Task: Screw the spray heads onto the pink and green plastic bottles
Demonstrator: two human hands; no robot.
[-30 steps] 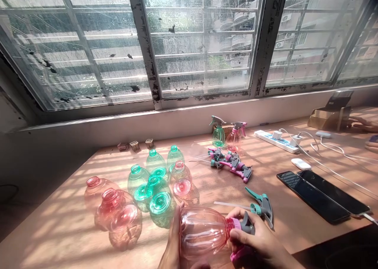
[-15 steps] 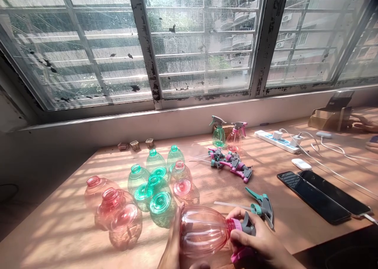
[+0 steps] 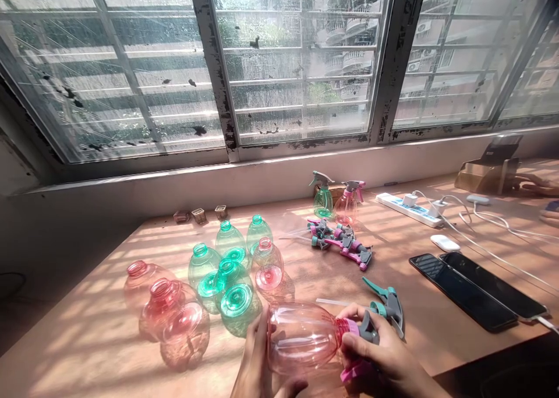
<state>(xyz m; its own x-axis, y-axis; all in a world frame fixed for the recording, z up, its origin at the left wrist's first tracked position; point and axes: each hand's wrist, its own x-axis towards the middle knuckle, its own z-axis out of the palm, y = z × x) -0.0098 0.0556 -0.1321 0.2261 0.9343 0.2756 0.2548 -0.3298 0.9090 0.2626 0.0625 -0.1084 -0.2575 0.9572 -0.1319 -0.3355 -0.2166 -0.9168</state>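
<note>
A clear pink spray bottle [image 3: 301,338] lies sideways near the table's front edge. My left hand [image 3: 254,363] is wrapped round its base. My right hand [image 3: 379,357] grips the pink and grey trigger head [image 3: 364,335] at its neck, fingers closed. A loose teal and grey trigger head [image 3: 386,306] with a white tube lies just beyond my right hand.
Several capless green bottles [image 3: 227,270] and pink bottles [image 3: 170,322] crowd the wooden table [image 3: 87,340] at left. Loose trigger heads [image 3: 343,243] and two finished sprayers [image 3: 334,203] sit behind. Two phones [image 3: 476,290], a power strip [image 3: 408,207] and cables lie right.
The pink bottle has shifted slightly up and right in my hands, and my right fingers have turned a little on the trigger head. Everything else on the table is unmoved.
</note>
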